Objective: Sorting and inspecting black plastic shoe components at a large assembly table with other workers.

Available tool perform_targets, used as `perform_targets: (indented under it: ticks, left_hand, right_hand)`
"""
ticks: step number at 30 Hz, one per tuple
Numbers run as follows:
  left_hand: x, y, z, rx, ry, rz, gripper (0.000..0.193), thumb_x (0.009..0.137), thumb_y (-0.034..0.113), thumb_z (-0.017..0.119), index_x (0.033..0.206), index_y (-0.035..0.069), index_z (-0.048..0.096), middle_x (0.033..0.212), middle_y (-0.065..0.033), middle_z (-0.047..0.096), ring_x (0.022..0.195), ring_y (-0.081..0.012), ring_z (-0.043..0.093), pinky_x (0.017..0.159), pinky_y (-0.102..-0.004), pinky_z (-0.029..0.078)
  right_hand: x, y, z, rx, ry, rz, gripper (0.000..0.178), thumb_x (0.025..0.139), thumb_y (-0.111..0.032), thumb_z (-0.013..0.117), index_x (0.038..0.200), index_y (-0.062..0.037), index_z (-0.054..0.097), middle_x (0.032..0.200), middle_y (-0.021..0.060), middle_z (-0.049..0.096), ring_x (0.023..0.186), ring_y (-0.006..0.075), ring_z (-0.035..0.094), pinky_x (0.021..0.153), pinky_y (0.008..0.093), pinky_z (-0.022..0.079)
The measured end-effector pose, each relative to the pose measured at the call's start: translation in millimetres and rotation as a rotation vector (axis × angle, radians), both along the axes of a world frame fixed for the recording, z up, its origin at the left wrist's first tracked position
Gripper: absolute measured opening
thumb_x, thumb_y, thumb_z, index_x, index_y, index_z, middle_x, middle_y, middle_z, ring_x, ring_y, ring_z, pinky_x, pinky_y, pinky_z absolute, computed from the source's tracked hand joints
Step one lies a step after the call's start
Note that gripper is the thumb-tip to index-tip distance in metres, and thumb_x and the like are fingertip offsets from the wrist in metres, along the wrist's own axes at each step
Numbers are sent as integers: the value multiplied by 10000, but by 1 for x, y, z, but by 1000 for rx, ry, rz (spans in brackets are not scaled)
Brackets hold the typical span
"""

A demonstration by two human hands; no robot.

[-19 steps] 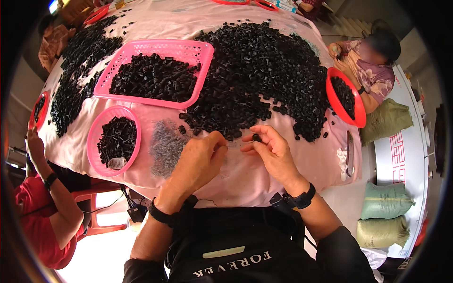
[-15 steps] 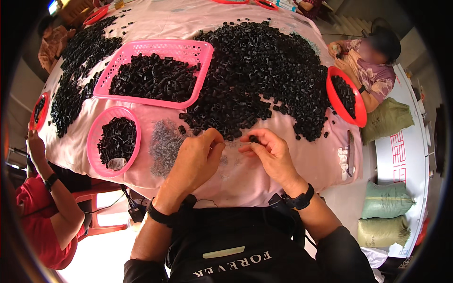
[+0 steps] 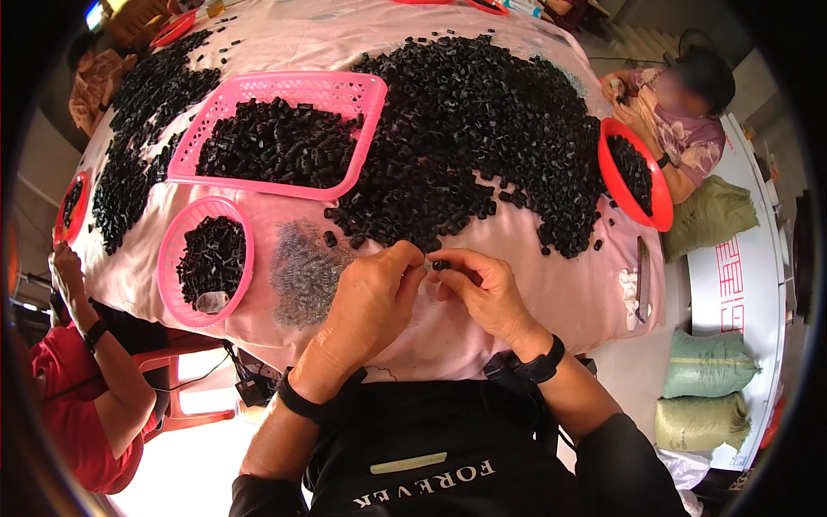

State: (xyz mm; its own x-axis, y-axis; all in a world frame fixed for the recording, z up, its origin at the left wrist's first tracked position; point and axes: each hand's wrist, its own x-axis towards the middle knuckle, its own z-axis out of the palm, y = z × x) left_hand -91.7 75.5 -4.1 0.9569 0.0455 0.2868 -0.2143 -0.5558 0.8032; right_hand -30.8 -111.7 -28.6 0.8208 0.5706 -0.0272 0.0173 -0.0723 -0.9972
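Note:
In my right hand (image 3: 493, 291), thumb and fingers pinch a small black plastic piece (image 3: 440, 264). My left hand (image 3: 376, 291) is closed in a pinch right beside that piece; a tiny pale bit shows at its fingertips, too small to name. Just beyond both hands spreads a large heap of black plastic pieces (image 3: 482, 121). Left of my left wrist lies a pile of small grey, spring-like parts (image 3: 303, 280). A round pink basket (image 3: 164, 276) of black pieces stands farther left.
A rectangular pink basket (image 3: 297, 79) of black pieces stands behind the round one. Co-workers sit at both sides, one by a red bowl (image 3: 662, 207) on the right. A long narrow tool (image 3: 643, 280) lies near the table's right edge. Stuffed sacks (image 3: 708, 364) stand beyond.
My left hand has moved slightly right and my right hand slightly left and down, so their fingertips now meet around the black piece.

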Motion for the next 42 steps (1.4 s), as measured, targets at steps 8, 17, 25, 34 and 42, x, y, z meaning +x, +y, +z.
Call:
perform_targets:
  ticks: [8, 17, 25, 34, 42]
  left_hand:
    - [-2, -8, 1, 95, -73, 31, 77, 881, -4, 670, 957, -3, 651, 774, -196, 671, 706, -385, 677, 612, -422, 525]
    - [-1, -14, 1, 53, -98, 58, 98, 880, -14, 662, 976, 8, 653, 772, -180, 674, 692, -362, 687, 591, -411, 524]
    - [0, -16, -2, 18, -86, 62, 64, 881, -1, 666, 943, 1, 681, 851, -158, 682, 709, -330, 685, 616, -395, 539]
    - [-2, -18, -1, 179, -157, 73, 46, 854, 74, 672, 873, 38, 648, 827, -121, 633, 750, -344, 657, 624, -443, 540]
    - [-5, -18, 4, 241, -100, 26, 79, 856, -21, 658, 926, -5, 690, 845, -171, 673, 778, -370, 676, 659, -430, 543]
  right_hand:
    - [-2, 2, 6, -96, -141, 0, 244, 955, 11, 657, 1193, 1, 710, 933, 13, 678, 745, 56, 584, 672, 216, 490]
    - [-4, 3, 6, -82, -145, -23, 197, 957, -24, 674, 1145, 22, 709, 917, 64, 714, 707, 89, 633, 640, 240, 520]
    - [-7, 5, 12, -70, -20, -7, 180, 981, -49, 656, 1138, 22, 706, 830, 36, 706, 696, 74, 632, 632, 233, 518]
    - [-8, 3, 6, -62, 12, -34, 157, 979, -57, 660, 1101, 25, 715, 791, 36, 707, 664, 70, 638, 610, 228, 512]
    - [-8, 1, 7, -83, -42, -47, 151, 970, -52, 671, 1084, 37, 713, 770, 38, 709, 649, 75, 644, 595, 231, 515]
